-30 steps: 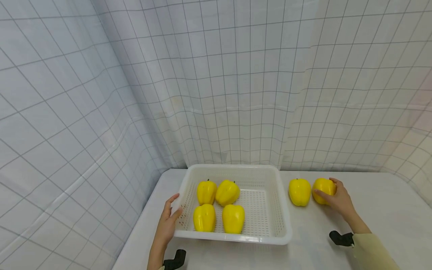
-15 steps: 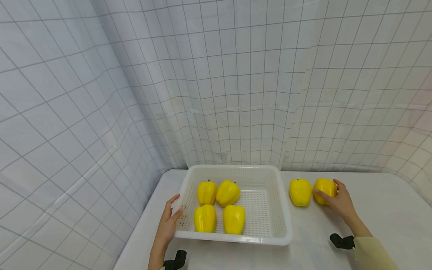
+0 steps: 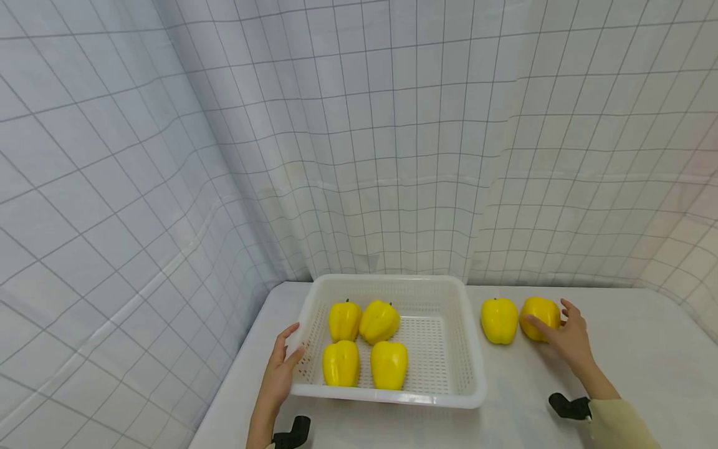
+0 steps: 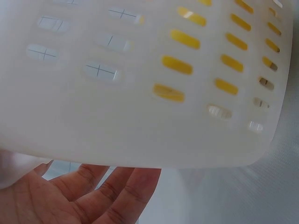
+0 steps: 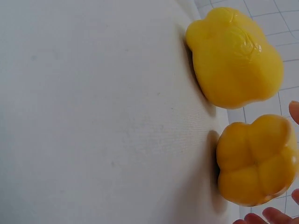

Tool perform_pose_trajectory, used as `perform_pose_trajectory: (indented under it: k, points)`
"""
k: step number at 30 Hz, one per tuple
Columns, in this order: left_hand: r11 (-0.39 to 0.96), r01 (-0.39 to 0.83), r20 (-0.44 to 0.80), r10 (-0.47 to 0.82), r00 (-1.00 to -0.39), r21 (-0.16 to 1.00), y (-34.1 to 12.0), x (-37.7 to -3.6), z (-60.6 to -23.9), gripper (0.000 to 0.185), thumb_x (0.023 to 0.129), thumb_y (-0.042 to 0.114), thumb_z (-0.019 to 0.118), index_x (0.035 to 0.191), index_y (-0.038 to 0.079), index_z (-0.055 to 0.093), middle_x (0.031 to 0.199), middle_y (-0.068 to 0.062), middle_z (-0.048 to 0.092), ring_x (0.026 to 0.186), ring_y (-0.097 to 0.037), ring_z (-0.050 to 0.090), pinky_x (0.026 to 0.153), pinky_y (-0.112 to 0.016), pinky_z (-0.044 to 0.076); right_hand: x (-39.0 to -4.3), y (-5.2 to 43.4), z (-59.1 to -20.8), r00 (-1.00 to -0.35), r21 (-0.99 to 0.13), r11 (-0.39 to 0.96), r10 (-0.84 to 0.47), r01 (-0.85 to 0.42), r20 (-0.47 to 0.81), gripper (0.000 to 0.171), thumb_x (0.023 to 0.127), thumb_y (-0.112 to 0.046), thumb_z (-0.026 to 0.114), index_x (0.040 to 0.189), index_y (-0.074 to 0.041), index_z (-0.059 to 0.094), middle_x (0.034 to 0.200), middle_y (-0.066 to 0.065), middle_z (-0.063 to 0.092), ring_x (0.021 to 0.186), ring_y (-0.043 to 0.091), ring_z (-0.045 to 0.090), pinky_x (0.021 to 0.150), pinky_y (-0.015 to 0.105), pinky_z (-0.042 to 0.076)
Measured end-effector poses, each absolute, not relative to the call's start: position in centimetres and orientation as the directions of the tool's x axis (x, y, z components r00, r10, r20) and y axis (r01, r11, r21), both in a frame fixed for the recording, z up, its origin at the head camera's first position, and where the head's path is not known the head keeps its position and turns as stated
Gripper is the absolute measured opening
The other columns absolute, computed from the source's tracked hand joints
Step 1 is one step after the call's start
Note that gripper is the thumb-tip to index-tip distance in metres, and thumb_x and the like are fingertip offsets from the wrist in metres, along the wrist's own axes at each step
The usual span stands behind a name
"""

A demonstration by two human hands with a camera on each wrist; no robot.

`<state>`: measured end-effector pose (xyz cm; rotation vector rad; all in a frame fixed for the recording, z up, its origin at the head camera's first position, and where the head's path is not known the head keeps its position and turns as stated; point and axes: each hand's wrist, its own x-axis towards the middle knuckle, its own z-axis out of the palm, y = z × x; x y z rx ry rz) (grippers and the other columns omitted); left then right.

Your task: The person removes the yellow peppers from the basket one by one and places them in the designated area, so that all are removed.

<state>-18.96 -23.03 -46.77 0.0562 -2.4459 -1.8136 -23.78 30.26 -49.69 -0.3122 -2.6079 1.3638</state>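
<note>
A white slotted basket (image 3: 392, 396) holds several yellow bell peppers (image 3: 379, 321). My left hand (image 3: 280, 374) rests against its left front corner, thumb at the rim; in the left wrist view the fingers (image 4: 84, 196) lie straight under the basket wall (image 4: 140, 116). Right of the basket, two more peppers stand on the table. My right hand (image 3: 566, 337) is beside the rightmost pepper (image 3: 540, 317), fingers spread and loose around it. In the right wrist view only fingertips (image 5: 275, 217) show at the edge of that pepper (image 5: 254, 161), with the other pepper (image 5: 233, 56) beyond.
The table (image 3: 645, 349) has a white cloth. A white grid-patterned curtain (image 3: 392, 156) hangs close behind it and along the left side. Black wrist mounts (image 3: 569, 405) show near the front edge.
The right hand has loosened from the rightmost pepper and drawn back slightly, its fingers spreading. The left hand and basket have stayed in place.
</note>
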Motion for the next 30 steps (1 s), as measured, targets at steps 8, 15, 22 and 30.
perform_pose_trajectory:
  k: [8,15,22,30]
  points:
    - [0.292,0.020,0.047,-0.088,-0.995,0.956,-23.0,-18.9,-46.7,0.049,0.099,0.013,0.047,0.146,0.015,0.031,0.146,-0.021,0.031,0.127,-0.042,0.035,0.097,-0.058,0.029,-23.2,29.8,-49.1,-0.897,-0.870,0.488,0.411,0.066,0.163,0.086,0.090,-0.037,0.062,0.146,0.008,0.014,0.142,0.036,0.020,0.123,0.053,0.026,0.096,0.062,0.027]
    - [0.291,0.018,0.045,-0.089,-0.995,0.957,-23.0,-19.0,-46.8,0.049,0.099,0.013,0.047,0.146,0.015,0.032,0.149,-0.021,0.027,0.130,-0.044,0.029,0.099,-0.061,0.025,-22.8,29.0,-48.5,-0.792,-0.901,0.433,0.560,0.030,0.243,0.066,0.090,-0.031,0.063,0.140,0.002,0.036,0.135,0.022,0.034,0.115,0.038,0.036,0.087,0.041,0.033]
    - [0.295,0.017,0.046,-0.095,-0.994,0.955,-23.0,-19.1,-46.8,0.049,0.099,0.012,0.048,0.145,0.014,0.033,0.150,-0.021,0.025,0.131,-0.046,0.024,0.100,-0.064,0.021,-22.5,27.7,-47.6,-0.703,-0.892,0.442,0.603,-0.099,0.377,0.043,0.089,-0.023,0.066,0.123,0.001,0.056,0.116,0.006,0.043,0.091,0.017,0.043,0.071,0.021,0.032]
    - [0.294,0.018,0.049,-0.098,-0.994,0.956,-22.9,-19.0,-46.8,0.048,0.099,0.012,0.048,0.145,0.014,0.033,0.147,-0.022,0.029,0.128,-0.044,0.031,0.098,-0.061,0.026,-21.6,25.2,-45.5,-0.670,-0.872,0.429,0.578,-0.237,0.467,0.031,0.090,-0.013,0.064,0.115,0.005,0.059,0.106,-0.013,0.045,0.084,0.004,0.046,0.073,0.020,0.032]
